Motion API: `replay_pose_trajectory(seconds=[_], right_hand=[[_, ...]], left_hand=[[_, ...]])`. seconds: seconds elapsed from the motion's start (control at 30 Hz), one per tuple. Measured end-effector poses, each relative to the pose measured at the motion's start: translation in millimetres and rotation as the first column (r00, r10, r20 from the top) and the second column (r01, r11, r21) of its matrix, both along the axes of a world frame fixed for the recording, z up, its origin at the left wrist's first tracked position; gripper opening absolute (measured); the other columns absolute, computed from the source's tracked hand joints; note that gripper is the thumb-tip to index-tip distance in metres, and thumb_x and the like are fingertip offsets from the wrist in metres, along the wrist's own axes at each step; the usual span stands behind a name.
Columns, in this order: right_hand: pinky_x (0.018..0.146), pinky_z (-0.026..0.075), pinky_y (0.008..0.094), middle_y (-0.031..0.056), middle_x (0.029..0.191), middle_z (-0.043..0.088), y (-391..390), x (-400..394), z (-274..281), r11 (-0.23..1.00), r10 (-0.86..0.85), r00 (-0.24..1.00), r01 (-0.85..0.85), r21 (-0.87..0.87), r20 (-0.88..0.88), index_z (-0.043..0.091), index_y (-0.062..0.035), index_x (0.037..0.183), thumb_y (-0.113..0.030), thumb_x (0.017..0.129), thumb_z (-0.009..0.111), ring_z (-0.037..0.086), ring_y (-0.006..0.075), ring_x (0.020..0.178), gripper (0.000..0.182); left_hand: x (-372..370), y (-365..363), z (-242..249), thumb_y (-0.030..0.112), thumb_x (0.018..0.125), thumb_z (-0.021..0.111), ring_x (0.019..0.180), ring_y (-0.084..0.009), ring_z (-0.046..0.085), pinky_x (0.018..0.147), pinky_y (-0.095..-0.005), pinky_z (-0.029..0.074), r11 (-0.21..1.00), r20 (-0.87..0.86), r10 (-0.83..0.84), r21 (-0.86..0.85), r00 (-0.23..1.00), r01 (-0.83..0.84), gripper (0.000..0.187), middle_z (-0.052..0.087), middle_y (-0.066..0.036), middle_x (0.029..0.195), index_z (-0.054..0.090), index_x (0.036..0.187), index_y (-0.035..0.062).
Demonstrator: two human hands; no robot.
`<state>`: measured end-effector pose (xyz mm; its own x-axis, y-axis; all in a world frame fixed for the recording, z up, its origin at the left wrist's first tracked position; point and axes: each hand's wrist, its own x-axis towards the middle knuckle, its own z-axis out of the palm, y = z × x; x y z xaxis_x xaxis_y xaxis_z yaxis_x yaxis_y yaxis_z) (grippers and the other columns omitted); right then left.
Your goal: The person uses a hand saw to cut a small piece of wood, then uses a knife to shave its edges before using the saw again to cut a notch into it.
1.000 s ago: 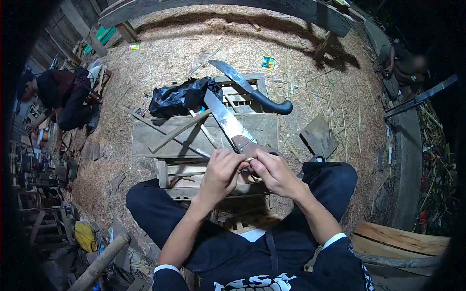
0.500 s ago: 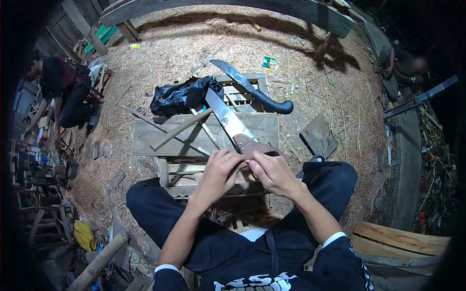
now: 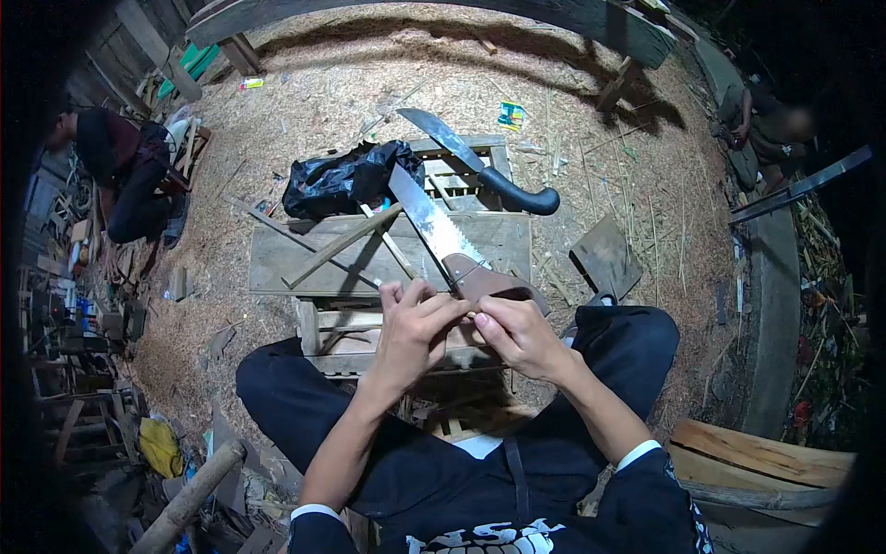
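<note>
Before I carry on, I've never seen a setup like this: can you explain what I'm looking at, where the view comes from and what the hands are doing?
There is no machine here, just two bare hands: the left hand and the right hand. The view comes from one camera worn on that person's head, facing forward and down. In front is a wooden plank with a saw and some wood strips across it. Just beyond are a black plastic bag and a large knife. Both hands meet at a small pale piece, pinched in the fingers; it is too small to tell what it is.
</note>
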<state>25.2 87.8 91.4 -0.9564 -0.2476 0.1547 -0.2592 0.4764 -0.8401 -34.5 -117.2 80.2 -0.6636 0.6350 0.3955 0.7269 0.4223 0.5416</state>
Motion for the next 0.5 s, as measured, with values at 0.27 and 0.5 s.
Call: replay_pose_trajectory(seconds=[0.27,0.5], right_hand=[[0.064,0.047,0.0445,0.0201,0.075,0.055,-2.5,0.2,-3.1,0.987,-0.017,0.998,0.025,-0.156,0.053,0.057,0.0013,0.095,-0.022,0.106,0.052,0.060,0.0389,0.070,0.026],[0.069,0.050,0.0420,0.0190,0.081,0.063,5.3,-11.6,-0.4,0.983,-0.124,0.987,0.136,-0.122,0.102,0.060,-0.0017,0.098,-0.022,0.106,0.049,0.065,0.0347,0.075,0.025]], left_hand=[[-0.7,2.1,-5.5,0.010,0.078,0.077,0.094,-0.0201,0.059,0.091,-0.0455,0.028,1.000,-0.025,0.002,0.031,1.000,-0.001,0.027,0.070,0.001,0.092,0.073,0.104,0.0120],[-4.5,3.0,4.2,0.015,0.094,0.072,0.088,-0.0143,0.062,0.093,-0.0390,0.026,0.985,0.255,0.052,0.146,0.966,-0.092,0.016,0.071,-0.001,0.096,0.073,0.109,0.0100]])
